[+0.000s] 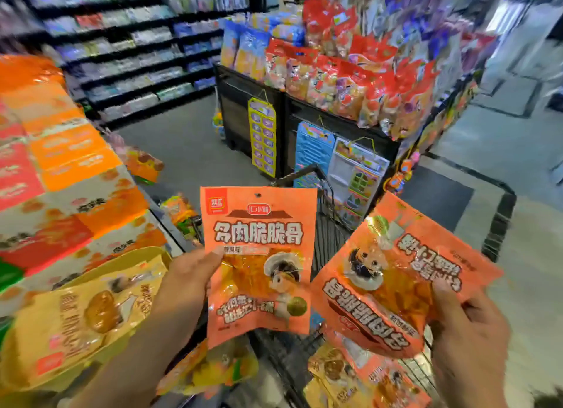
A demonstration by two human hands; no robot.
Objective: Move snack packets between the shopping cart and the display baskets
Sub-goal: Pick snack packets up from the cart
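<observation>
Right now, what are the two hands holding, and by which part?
Each holds an orange snack packet. The left hand pinches the upright packet at its left edge; the right hand grips the tilted packet at its lower right edge.

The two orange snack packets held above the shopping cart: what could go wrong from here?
1. The left hand pinches its upright orange packet only at one edge, so it may slip into the shopping cart.
2. The right hand holds two overlapping orange packets tilted; the back one could slide out.
</observation>
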